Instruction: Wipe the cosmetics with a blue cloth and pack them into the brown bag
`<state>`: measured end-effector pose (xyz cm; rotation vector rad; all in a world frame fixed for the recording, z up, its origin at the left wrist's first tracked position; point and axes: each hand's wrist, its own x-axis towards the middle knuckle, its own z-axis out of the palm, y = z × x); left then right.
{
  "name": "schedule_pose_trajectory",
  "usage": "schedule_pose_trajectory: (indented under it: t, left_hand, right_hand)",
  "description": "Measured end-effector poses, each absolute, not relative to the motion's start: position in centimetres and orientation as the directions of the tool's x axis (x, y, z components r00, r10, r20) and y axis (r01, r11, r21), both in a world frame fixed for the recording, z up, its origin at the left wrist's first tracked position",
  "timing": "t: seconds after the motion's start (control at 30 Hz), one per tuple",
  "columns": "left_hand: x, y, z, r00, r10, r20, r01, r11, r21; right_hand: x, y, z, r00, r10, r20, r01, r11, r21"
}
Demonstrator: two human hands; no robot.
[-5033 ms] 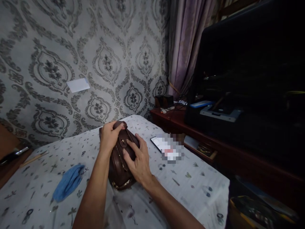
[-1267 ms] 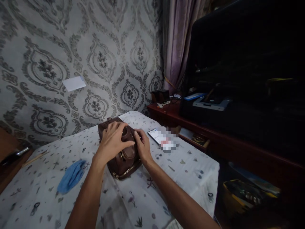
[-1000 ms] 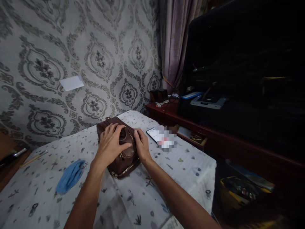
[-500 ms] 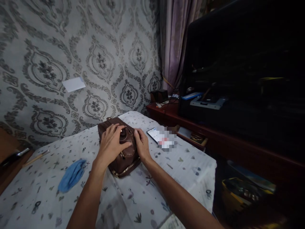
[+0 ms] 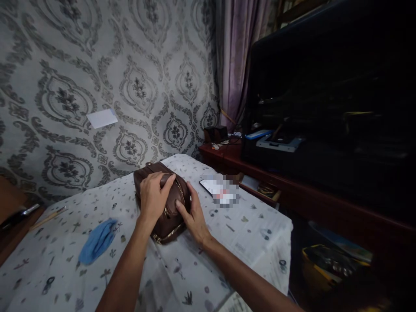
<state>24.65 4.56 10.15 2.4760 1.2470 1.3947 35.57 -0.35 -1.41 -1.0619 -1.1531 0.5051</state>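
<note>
A brown leather bag (image 5: 170,212) with gold-coloured zips lies on the cloth-covered table in front of me. My left hand (image 5: 152,195) is over its upper left part, with a small brown flap or fold of leather between thumb and curled fingers. On the bag's right side rests my right hand (image 5: 195,216), thumb on the top face and fingers against the side, gripping it. Part of the bag's top is hidden beneath my left hand.
A blue cloth (image 5: 98,241) lies left of the bag, and a phone (image 5: 209,187), partly blurred, lies to its right. A thin wooden-handled tool (image 5: 48,218) is at the table's left edge. Beyond stand a dark red cabinet (image 5: 224,151), an ajar drawer (image 5: 260,188) and a large black screen (image 5: 325,86).
My left thumb has moved up and the fingers have closed on the bag's top. My right thumb has come down onto the bag's top face. The bag stays put.
</note>
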Motion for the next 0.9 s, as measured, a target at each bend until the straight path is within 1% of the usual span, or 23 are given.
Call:
schedule_pose_trajectory:
  t: [0.1, 0.2, 0.3, 0.4, 0.5, 0.63, 0.9]
  left_hand:
    - [25.0, 4.2, 10.1, 0.288, 0.643, 0.710, 0.627, -0.687, 0.368]
    - [24.8, 4.0, 10.5, 0.434, 0.595, 0.676, 0.561, -0.766, 0.314]
    - [23.9, 4.0, 11.1, 0.560, 0.552, 0.618, 0.488, -0.822, 0.293]
    - [22.3, 4.3, 11.8, 0.604, 0.584, 0.542, 0.533, -0.802, 0.271]
    - [20.5, 4.7, 12.4, 0.529, 0.672, 0.519, 0.635, -0.719, 0.283]
    - [19.3, 5.0, 12.9, 0.356, 0.770, 0.530, 0.722, -0.586, 0.367]
    - [20.2, 5.5, 12.4, 0.290, 0.750, 0.594, 0.664, -0.605, 0.440]
  right_hand:
    - [35.6, -0.2, -1.5, 0.371, 0.793, 0.483, 0.177, 0.450, -0.875]
    - [35.7, -0.2, -1.5, 0.370, 0.788, 0.492, 0.188, 0.455, -0.871]
    - [35.8, -0.3, -1.5, 0.355, 0.791, 0.498, 0.207, 0.453, -0.867]
    - [35.9, -0.4, -1.4, 0.346, 0.794, 0.499, 0.232, 0.443, -0.866]
    - [35.8, -0.5, -1.2, 0.355, 0.788, 0.503, 0.254, 0.437, -0.863]
    - [35.5, -0.8, -1.1, 0.344, 0.795, 0.499, 0.276, 0.423, -0.863]
    - [35.2, -0.8, -1.3, 0.328, 0.806, 0.493, 0.306, 0.403, -0.863]
